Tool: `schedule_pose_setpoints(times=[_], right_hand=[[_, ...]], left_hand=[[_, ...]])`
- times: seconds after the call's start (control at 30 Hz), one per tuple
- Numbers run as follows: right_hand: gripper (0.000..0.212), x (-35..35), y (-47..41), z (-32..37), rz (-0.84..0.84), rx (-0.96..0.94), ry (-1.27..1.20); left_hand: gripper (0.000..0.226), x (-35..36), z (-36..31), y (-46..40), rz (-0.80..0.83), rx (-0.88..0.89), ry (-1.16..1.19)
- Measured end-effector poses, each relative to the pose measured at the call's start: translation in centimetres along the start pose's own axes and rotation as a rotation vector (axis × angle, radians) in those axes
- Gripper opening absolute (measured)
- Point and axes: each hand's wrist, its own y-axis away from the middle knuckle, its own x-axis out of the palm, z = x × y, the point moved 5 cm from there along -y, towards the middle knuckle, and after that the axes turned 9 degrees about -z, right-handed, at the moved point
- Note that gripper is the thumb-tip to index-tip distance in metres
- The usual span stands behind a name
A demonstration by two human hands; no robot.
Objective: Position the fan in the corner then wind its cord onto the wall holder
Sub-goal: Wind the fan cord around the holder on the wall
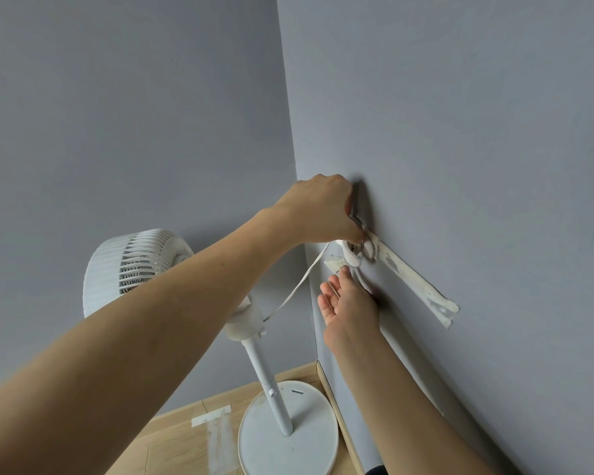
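A white pedestal fan stands in the corner on its round base. Its flat white cord runs from the fan's neck up to a small wall holder on the right wall. My left hand is pressed against the holder, fingers pinching the cord there. My right hand is just below the holder, palm up with fingers spread, touching the wall near a hanging loop of cord. The holder itself is mostly hidden by cord and fingers.
Grey walls meet in a corner. A strip of peeling white tape slants down the right wall from the holder. Wooden floor with a tape piece lies left of the fan base.
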Motion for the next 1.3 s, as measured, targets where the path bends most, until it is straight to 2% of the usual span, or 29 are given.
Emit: schedule_pose_setpoints(times=[0.13, 0.3, 0.5, 0.67, 0.83, 0.97, 1.1, 1.3], right_hand=[[0.018, -0.4, 0.0, -0.1, 0.003, -0.017, 0.001], [0.019, -0.4, 0.3, 0.0, -0.001, -0.001, 0.026], [0.036, -1.3, 2.1, 0.4, -0.032, 0.093, 0.018], [0.036, -2.2, 4.0, 0.4, -0.047, 0.164, -0.042], [0.021, -2.3, 5.1, 0.2, -0.053, 0.153, -0.014], [0.021, -2.3, 5.7, -0.1, -0.041, 0.137, 0.01], [0.033, -2.3, 6.0, -0.2, -0.026, 0.14, 0.031], [0.023, -2.3, 6.1, -0.4, -0.007, 0.142, 0.068]], left_hand=[[0.045, -0.1, 0.1, -0.4, 0.037, -0.004, 0.034], [0.043, 0.0, -1.0, -0.3, 0.024, 0.092, -0.084], [0.042, 0.0, -1.1, -0.1, 0.0, 0.092, -0.119], [0.039, -0.1, -0.9, 0.6, -0.027, 0.057, -0.099], [0.037, -0.3, -0.8, 1.3, -0.032, 0.015, -0.078], [0.042, -0.3, -0.7, 1.6, -0.042, -0.012, -0.088], [0.044, -0.1, -0.7, 1.8, -0.045, -0.028, -0.084], [0.045, 0.0, -0.5, 1.9, -0.009, -0.067, -0.04]])
